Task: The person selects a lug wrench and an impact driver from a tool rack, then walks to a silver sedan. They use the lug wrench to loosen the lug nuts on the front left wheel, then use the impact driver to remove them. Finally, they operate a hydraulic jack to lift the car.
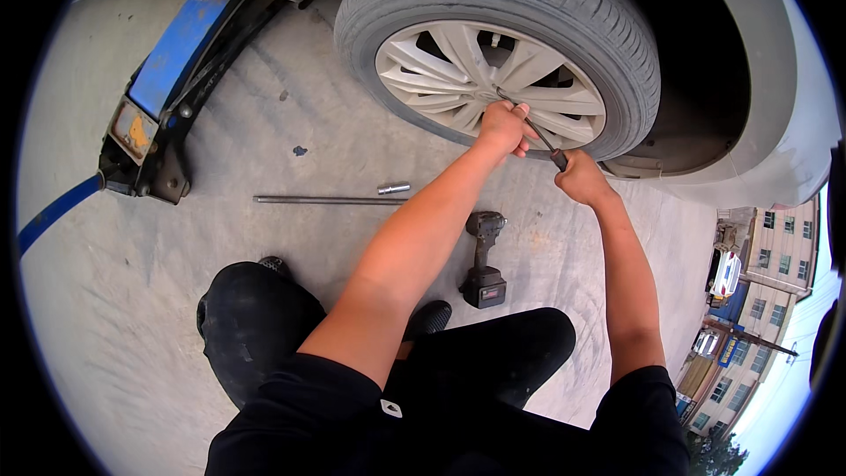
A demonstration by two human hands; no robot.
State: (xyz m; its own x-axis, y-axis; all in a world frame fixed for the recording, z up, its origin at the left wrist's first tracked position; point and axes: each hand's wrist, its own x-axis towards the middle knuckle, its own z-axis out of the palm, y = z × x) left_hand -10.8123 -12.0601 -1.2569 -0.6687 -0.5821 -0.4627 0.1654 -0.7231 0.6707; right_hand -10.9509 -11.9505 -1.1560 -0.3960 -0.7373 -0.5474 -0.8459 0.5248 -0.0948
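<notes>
The car wheel [493, 70] has a silver multi-spoke rim inside a black tyre [608, 26]. My right hand [583, 178] is closed round the dark handle of a screwdriver [558, 158], whose thin shaft slants up and left to the centre of the rim. Close to the hub, my left hand [504, 132] is closed, its thumb and curled fingers at the shaft near the tip. What the tip touches at the hub is too small to tell.
A blue floor jack [181, 53] reaches under the car at the left. On the concrete lie a long metal bar [326, 200], a silver socket [394, 187] and a black cordless impact wrench [484, 260], between my knees and the wheel. The car's bumper [767, 150] curves round at the right.
</notes>
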